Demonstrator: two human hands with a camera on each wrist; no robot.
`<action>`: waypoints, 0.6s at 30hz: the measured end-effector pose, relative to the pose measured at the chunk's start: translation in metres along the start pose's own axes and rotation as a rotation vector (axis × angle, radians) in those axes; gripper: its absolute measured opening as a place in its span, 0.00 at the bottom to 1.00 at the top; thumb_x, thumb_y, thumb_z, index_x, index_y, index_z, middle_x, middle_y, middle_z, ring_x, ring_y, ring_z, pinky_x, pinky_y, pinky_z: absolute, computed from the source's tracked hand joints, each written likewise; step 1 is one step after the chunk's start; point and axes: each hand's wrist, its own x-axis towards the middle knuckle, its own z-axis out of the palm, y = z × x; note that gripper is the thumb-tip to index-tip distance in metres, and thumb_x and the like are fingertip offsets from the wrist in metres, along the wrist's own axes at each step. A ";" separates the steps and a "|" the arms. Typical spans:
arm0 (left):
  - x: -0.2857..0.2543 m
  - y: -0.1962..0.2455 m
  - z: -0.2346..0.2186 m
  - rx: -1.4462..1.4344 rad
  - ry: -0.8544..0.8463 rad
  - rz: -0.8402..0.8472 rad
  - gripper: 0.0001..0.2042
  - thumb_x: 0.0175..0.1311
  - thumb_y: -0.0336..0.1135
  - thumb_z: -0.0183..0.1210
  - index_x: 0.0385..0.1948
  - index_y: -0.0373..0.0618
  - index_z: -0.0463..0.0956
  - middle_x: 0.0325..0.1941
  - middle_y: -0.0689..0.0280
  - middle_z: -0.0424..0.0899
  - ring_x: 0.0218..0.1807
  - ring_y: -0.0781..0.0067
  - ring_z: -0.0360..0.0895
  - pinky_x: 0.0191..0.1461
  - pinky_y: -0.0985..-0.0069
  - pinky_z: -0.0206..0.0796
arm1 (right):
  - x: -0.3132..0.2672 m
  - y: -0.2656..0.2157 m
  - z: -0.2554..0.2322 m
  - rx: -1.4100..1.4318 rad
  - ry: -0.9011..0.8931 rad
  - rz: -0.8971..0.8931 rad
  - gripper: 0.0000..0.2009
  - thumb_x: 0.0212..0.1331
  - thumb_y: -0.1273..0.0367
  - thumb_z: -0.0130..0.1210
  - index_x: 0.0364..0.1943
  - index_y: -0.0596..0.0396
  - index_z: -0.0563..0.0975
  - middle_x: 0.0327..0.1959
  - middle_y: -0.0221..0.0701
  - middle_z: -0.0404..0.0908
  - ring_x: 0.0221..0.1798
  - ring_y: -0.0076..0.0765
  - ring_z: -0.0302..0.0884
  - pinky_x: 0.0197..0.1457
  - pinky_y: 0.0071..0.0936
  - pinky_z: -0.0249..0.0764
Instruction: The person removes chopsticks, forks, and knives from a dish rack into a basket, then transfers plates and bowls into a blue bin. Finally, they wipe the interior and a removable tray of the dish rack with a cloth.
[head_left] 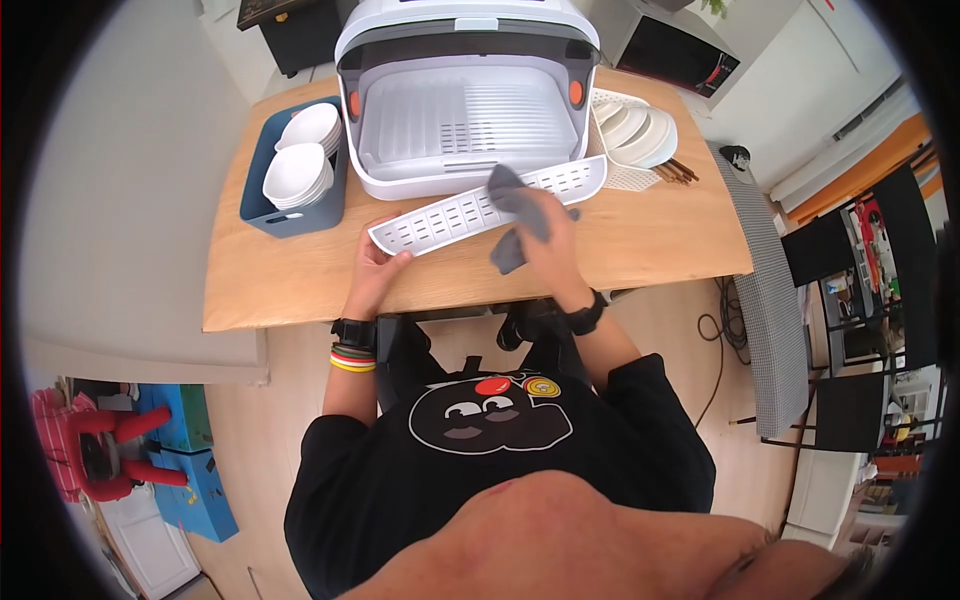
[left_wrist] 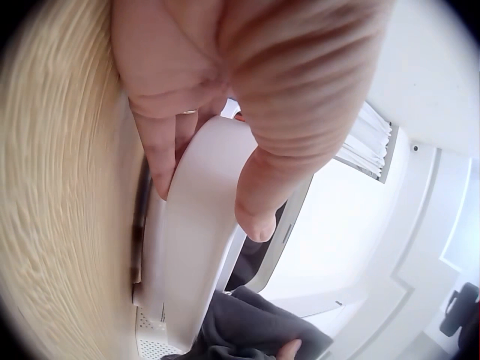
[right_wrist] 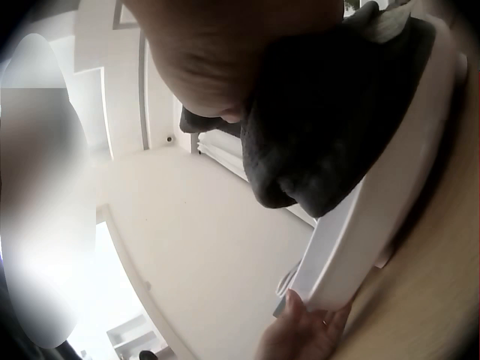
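Observation:
A long white slotted tray is held tilted over the front of the wooden table. My left hand grips its left end, thumb on one side and fingers behind, as the left wrist view shows. Bunched in my right hand is a dark grey cloth, which lies against the tray's middle and hangs down in front of it. In the right wrist view the cloth covers part of the tray's side wall. Behind the tray stands a white dish rack cabinet with its dark cover raised.
Left of the cabinet, a blue bin holds stacked white bowls. On the right, a white perforated basket holds white plates and brown chopsticks. The table's front edge runs close to my body.

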 end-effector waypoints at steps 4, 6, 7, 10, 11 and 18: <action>-0.001 -0.002 -0.001 -0.014 -0.007 0.004 0.28 0.54 0.24 0.63 0.57 0.41 0.60 0.55 0.62 0.72 0.57 0.72 0.69 0.61 0.73 0.62 | 0.006 0.007 -0.054 0.778 0.543 0.523 0.23 0.63 0.56 0.51 0.53 0.60 0.68 0.46 0.33 0.75 0.47 0.29 0.73 0.49 0.27 0.71; -0.002 -0.005 -0.003 0.006 0.026 0.013 0.27 0.54 0.24 0.62 0.56 0.42 0.60 0.55 0.62 0.73 0.56 0.72 0.70 0.60 0.73 0.63 | 0.005 0.025 -0.089 0.880 0.709 0.583 0.21 0.65 0.56 0.47 0.53 0.58 0.67 0.49 0.35 0.74 0.49 0.34 0.74 0.50 0.32 0.73; -0.002 -0.005 -0.004 0.002 0.022 0.011 0.27 0.54 0.24 0.62 0.56 0.42 0.60 0.55 0.62 0.73 0.56 0.72 0.70 0.60 0.73 0.63 | 0.005 0.027 -0.099 0.916 0.793 0.518 0.21 0.65 0.56 0.47 0.53 0.57 0.67 0.49 0.35 0.74 0.49 0.35 0.74 0.51 0.32 0.73; 0.000 -0.005 -0.006 0.026 0.048 0.006 0.27 0.54 0.24 0.62 0.56 0.42 0.60 0.54 0.62 0.73 0.56 0.73 0.70 0.60 0.74 0.63 | 0.008 0.028 -0.102 0.895 0.917 0.400 0.21 0.66 0.57 0.45 0.55 0.57 0.66 0.50 0.35 0.73 0.51 0.36 0.73 0.53 0.34 0.73; 0.000 -0.005 -0.007 0.015 0.050 0.005 0.27 0.54 0.24 0.62 0.56 0.42 0.60 0.54 0.62 0.73 0.56 0.73 0.70 0.60 0.74 0.63 | 0.010 0.027 -0.099 0.844 0.952 0.350 0.21 0.67 0.57 0.44 0.56 0.58 0.66 0.50 0.36 0.73 0.52 0.36 0.73 0.54 0.34 0.72; -0.001 -0.006 -0.008 -0.041 0.060 0.036 0.26 0.55 0.21 0.59 0.56 0.43 0.59 0.53 0.63 0.73 0.55 0.74 0.70 0.60 0.74 0.63 | 0.040 0.037 -0.047 0.068 0.692 0.210 0.18 0.67 0.67 0.42 0.56 0.64 0.65 0.51 0.41 0.72 0.53 0.37 0.69 0.57 0.28 0.63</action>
